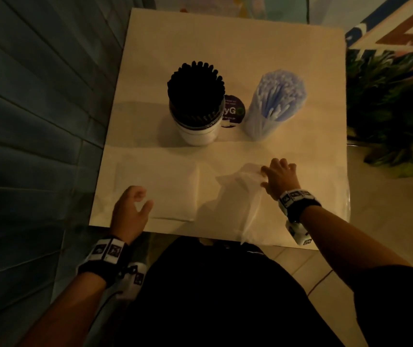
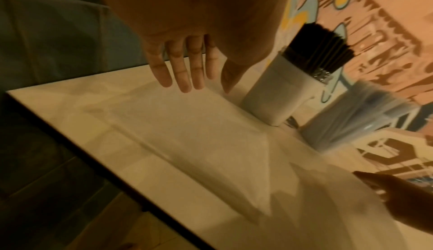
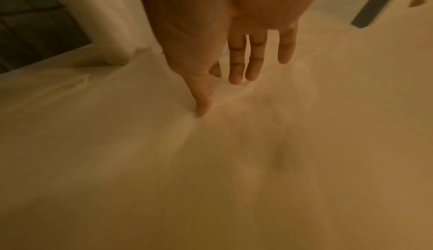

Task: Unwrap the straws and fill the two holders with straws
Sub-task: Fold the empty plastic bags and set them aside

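Note:
A white holder (image 1: 196, 132) (image 2: 274, 102) packed with black straws (image 1: 195, 91) (image 2: 321, 50) stands mid-table. Right of it is a clear holder (image 1: 274, 106) (image 2: 351, 117) full of pale blue-white straws. An empty clear wrapper (image 1: 165, 191) (image 2: 187, 133) lies flat near the front left. A second, crumpled wrapper (image 1: 240, 189) (image 3: 117, 105) lies front right. My left hand (image 1: 135, 206) (image 2: 187, 85) hovers over the flat wrapper's near corner, fingers straight, holding nothing. My right hand (image 1: 278, 176) (image 3: 225, 87) rests on the crumpled wrapper's right edge, its thumb tip (image 3: 203, 105) pressing the film.
A round purple sticker (image 1: 234, 110) sits on the table (image 1: 225, 46) between the holders. A padded blue bench (image 1: 37, 121) runs along the left, and a green plant (image 1: 395, 108) stands at the right. The table's near edge is at my lap.

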Demonstrator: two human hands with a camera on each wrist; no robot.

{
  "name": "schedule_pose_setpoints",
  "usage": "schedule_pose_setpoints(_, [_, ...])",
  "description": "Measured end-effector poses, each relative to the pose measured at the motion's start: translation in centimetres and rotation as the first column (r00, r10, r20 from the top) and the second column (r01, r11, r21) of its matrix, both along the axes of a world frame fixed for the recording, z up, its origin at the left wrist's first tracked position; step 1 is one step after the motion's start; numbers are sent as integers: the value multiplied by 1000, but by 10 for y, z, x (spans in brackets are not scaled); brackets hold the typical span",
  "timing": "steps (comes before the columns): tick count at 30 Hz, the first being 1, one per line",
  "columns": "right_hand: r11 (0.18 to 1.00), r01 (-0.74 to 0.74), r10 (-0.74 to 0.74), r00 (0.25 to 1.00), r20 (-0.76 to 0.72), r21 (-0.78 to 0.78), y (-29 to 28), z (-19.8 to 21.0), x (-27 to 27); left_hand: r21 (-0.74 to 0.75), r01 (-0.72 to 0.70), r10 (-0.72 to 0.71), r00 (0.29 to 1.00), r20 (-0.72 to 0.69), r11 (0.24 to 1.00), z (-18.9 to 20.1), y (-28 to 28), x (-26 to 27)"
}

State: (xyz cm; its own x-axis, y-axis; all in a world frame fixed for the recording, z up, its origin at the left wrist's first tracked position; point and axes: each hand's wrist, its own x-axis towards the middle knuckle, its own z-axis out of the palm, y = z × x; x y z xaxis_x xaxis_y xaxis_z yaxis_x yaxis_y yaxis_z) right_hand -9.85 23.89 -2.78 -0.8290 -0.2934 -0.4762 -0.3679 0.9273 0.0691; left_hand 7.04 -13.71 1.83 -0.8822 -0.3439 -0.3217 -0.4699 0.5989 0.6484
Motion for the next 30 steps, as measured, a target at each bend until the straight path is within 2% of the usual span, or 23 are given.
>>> schedule_pose_setpoints(2, [995, -79, 79, 997, -3, -68, -7, 7, 1, 40, 37, -37, 999, -5, 998, 11, 15, -10])
schedule_pose_setpoints(4, [974, -147, 160, 985, 63, -172, -18, 21, 0, 77, 59, -58, 998, -17, 995, 24, 34, -21])
schedule_pose_setpoints(7, [912, -272, 317, 943, 106, -307, -41, 50, 2, 223, 63, -68, 998, 17, 973, 42, 64, -35])
schedule_pose_setpoints(10, [835, -321, 397, 914, 85, -446, -66, 83, 8, 369, 59, -93, 993, 75, 928, 56, 94, -47])
schedule_pose_setpoints(12, [789, -328, 426, 901, 79, -519, -82, 101, 11, 353, 60, -86, 995, 58, 934, 61, 108, -53])
schedule_pose_setpoints(16, [749, -269, 413, 904, 110, -605, -104, 124, 14, 200, 27, -7, 995, -104, 980, 70, 103, -56])
schedule_pose_setpoints(19, [738, -270, 418, 903, 105, -618, -105, 133, 5, 225, 40, 1, 984, -177, 974, 80, 77, -48])
schedule_pose_setpoints(22, [721, -305, 449, 890, 84, -622, -93, 139, -11, 237, 66, -20, 981, -191, 969, 85, 47, -32])
schedule_pose_setpoints(26, [755, -299, 416, 906, 75, -584, -67, 144, -30, 249, -80, 138, 965, -224, 965, 95, 10, -12])
schedule_pose_setpoints(28, [754, -196, 339, 934, 115, -627, -57, 150, -36, 282, -186, 255, 939, -231, 941, 100, -7, -3])
schedule_pose_setpoints(30, [718, -13, 223, 952, 212, -696, -51, 155, -39, 361, -306, 396, 894, -211, 881, 101, -17, 6])
